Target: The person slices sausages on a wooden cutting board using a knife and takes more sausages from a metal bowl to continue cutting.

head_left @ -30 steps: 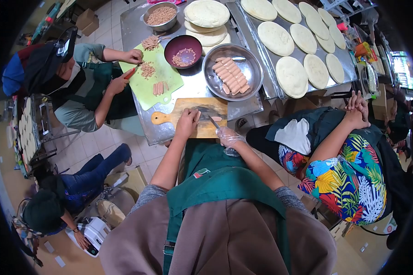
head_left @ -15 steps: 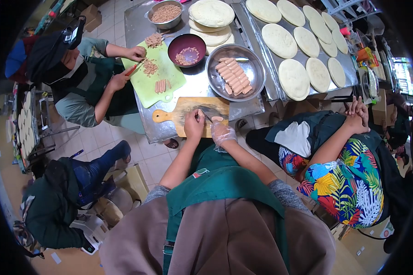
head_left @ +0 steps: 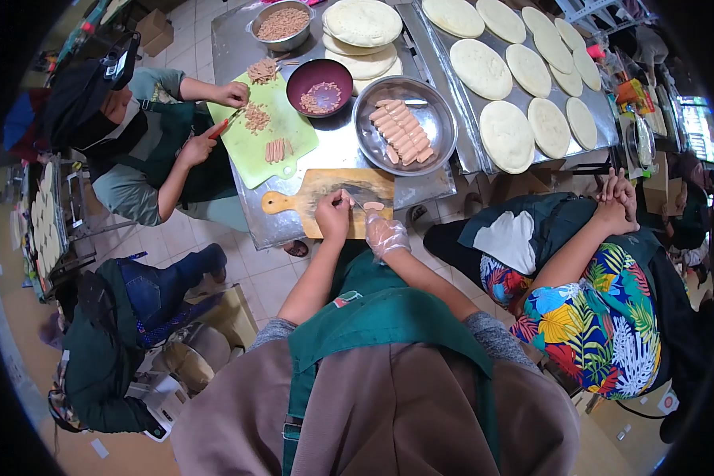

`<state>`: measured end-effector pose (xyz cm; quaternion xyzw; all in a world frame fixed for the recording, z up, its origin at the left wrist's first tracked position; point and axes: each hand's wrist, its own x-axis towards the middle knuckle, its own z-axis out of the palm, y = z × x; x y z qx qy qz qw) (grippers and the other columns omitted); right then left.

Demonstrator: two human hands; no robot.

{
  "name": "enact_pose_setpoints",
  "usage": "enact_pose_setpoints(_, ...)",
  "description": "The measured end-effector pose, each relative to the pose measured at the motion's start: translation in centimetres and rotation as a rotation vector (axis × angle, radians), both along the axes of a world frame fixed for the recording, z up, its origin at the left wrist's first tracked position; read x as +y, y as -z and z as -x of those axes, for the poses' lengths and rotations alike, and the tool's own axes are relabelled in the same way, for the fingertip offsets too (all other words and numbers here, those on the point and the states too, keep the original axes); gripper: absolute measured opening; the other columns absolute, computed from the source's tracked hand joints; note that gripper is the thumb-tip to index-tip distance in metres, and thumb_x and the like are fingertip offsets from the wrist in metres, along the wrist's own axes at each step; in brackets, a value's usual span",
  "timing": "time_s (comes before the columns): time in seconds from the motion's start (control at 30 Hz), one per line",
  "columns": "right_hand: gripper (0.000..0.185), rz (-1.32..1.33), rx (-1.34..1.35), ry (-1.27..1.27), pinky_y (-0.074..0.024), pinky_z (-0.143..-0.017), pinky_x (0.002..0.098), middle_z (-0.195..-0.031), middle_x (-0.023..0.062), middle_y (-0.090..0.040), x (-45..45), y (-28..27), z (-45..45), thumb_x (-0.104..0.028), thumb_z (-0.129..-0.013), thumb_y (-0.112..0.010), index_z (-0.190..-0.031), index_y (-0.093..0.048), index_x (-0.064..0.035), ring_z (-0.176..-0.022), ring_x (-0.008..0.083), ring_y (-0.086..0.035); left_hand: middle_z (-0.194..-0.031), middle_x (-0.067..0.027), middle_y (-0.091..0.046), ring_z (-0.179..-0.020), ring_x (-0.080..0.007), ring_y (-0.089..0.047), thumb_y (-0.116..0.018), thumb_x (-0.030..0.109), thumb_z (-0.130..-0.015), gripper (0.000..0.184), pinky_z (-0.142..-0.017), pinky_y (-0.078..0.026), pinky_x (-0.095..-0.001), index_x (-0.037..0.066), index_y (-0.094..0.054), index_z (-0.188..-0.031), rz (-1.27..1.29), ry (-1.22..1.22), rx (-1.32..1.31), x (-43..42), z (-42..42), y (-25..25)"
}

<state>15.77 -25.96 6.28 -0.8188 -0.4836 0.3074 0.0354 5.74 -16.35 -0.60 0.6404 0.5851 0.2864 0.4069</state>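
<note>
Over the wooden cutting board [head_left: 309, 189], my left hand [head_left: 334, 211] is closed in a pinch; what its fingertips hold is too small to make out. My right hand [head_left: 387, 236], in a clear plastic glove, grips a knife [head_left: 359, 205], whose handle is hidden in the fist. The thin blade points toward my left fingertips. A piece of sausage [head_left: 374, 206] lies on the board just beyond my right hand. Behind the board stands a steel bowl [head_left: 440, 151] with several skinless sausages [head_left: 402, 131] stacked in it.
To the left, a person's hands [head_left: 202, 147] work with a red-handled knife on a green cutting board [head_left: 250, 163]. A maroon bowl [head_left: 349, 79], a steel pot [head_left: 285, 41] of chopped sausage and stacked flat bread rounds [head_left: 363, 22] stand behind. Another person [head_left: 587, 293] sits close on my right.
My right hand and the knife have shifted very slightly; my left hand stays pinched above the board. At lower left, another person has leaned and moved to the right.
</note>
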Motion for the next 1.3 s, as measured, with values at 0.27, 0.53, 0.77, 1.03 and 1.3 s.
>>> enact_pose_setpoints(0.27, 0.02, 0.007, -0.033, -0.081, -0.0557, -0.067, 0.0462, -0.083, 0.0205, -0.07, 0.3, 0.2, 0.5, -0.016, -0.093, -0.048, -0.101, -0.06, -0.0021, -0.078, 0.0359, -0.071, -0.087, -0.0135, -0.072, -0.08, -0.0197, -0.07, -0.073, 0.006, -0.079, 0.024, -0.075, -0.054, -0.0312, -0.003, -0.071, -0.101, 0.116, -0.002, 0.045, 0.7, -0.1, -0.1)
enact_pose_setpoints(0.53, 0.018, 0.054, -0.061, -0.027, -0.0569, -0.067, 0.0455, -0.083, 0.0189, -0.071, 1.0, -0.3, 1.1, -0.016, -0.091, -0.052, -0.101, -0.063, -0.0057, -0.078, 0.035, -0.072, -0.091, -0.0198, -0.071, -0.08, -0.0272, -0.07, -0.075, 0.004, -0.073, 0.027, -0.075, -0.054, -0.0335, -0.005, -0.071, -0.099, -0.103, 0.167, 0.169, 1.1, 0.6, 0.2)
enact_pose_setpoints(0.77, 0.021, 0.093, -0.07, -0.014, -0.0567, -0.071, 0.0465, -0.089, 0.0187, -0.071, 2.1, 1.6, 1.8, -0.02, -0.095, -0.048, -0.109, -0.059, -0.009, -0.086, 0.0362, -0.071, -0.09, -0.0231, -0.068, -0.083, -0.0346, -0.066, -0.075, 0.003, -0.068, 0.029, -0.078, -0.052, -0.0387, -0.004, -0.072, -0.096, -0.05, 0.197, 0.15, 1.3, 0.8, 0.2)
enact_pose_setpoints(1.03, 0.023, 0.018, -0.037, 0.007, -0.0551, -0.067, 0.0501, -0.086, 0.0234, -0.069, 1.8, 3.7, 2.0, -0.019, -0.098, -0.042, -0.11, -0.053, -0.0028, -0.082, 0.0402, -0.07, -0.088, -0.0234, -0.067, -0.082, -0.0372, -0.066, -0.075, 0.003, -0.067, 0.027, -0.077, -0.052, -0.0404, -0.003, -0.072, -0.094, -0.072, 0.144, 0.149, 0.8, 0.7, -1.3)
enact_pose_setpoints(1.3, 0.022, 0.126, 0.055, 0.094, -0.0541, -0.076, 0.0512, -0.091, 0.0261, -0.069, -2.5, 3.2, 1.7, -0.018, -0.095, -0.042, -0.108, -0.054, -0.0046, -0.086, 0.0429, -0.069, -0.089, -0.019, -0.071, -0.079, -0.0271, -0.07, -0.075, 0.005, -0.072, 0.03, -0.073, -0.054, -0.0344, -0.004, -0.071, -0.1, 0.069, 0.135, 0.107, 1.0, 0.8, -1.3)
